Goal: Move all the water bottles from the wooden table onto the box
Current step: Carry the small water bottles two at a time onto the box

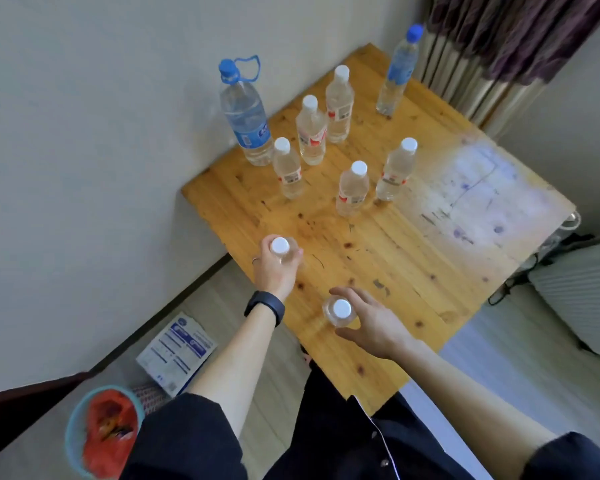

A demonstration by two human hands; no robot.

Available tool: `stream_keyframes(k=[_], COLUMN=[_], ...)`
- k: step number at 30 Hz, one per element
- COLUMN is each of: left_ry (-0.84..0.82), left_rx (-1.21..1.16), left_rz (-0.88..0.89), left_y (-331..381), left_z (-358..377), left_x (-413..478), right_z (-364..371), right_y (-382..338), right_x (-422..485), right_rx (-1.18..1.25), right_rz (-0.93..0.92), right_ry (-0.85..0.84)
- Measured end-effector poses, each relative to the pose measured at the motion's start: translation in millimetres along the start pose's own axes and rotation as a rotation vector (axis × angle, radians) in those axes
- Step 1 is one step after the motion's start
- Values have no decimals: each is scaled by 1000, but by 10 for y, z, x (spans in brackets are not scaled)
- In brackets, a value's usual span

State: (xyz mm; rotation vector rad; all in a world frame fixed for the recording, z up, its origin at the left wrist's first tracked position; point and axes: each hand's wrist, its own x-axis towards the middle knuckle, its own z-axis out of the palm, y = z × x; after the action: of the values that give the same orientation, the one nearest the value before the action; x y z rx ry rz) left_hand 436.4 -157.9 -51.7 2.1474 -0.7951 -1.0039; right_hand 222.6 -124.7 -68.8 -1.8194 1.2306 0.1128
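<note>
My left hand (276, 268) grips a small white-capped water bottle (280, 246) near the left edge of the wooden table (413, 258). My right hand (371, 323) curls round a second white-capped bottle (341, 309) at the table's near side, fingers and thumb on either side of it. Farther back stand several more small white-capped bottles, the nearest (353, 188) upright mid-table. A large blue-capped bottle (245, 116) stands at the back left, and a slimmer blue-capped bottle (397, 71) at the far corner. A white and blue box (175, 351) lies on the floor left of the table.
A wall runs along the table's left side. A curtain (492, 46) hangs behind the far corner. A bin with a red bag (104, 431) stands on the floor at lower left. A white ribbed appliance (586, 289) and cables lie to the right.
</note>
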Motion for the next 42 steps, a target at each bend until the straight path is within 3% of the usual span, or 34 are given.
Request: stream_keyframes(k=[12, 21, 25, 31, 39, 42], left_ry=[-254, -691, -571, -307, -128, -164], left_rx=[77, 229, 286, -25, 14, 167], left_rz=[144, 194, 263, 145, 125, 163], left_y=[-198, -201, -253, -456, -507, -384], left_z=[-469, -325, -245, 31, 352, 443], left_x=[-105, -59, -39, -296, -345, -344], right_z=[24, -202, -180, 3, 167, 236], right_y=[-172, -132, -43, -37, 171, 311], right_x=[186, 443, 462, 500, -70, -456], right_rx=[235, 115, 152, 306, 460, 545], right_rz=[168, 154, 144, 173, 302, 387], right_ry=[341, 217, 190, 351, 506, 589])
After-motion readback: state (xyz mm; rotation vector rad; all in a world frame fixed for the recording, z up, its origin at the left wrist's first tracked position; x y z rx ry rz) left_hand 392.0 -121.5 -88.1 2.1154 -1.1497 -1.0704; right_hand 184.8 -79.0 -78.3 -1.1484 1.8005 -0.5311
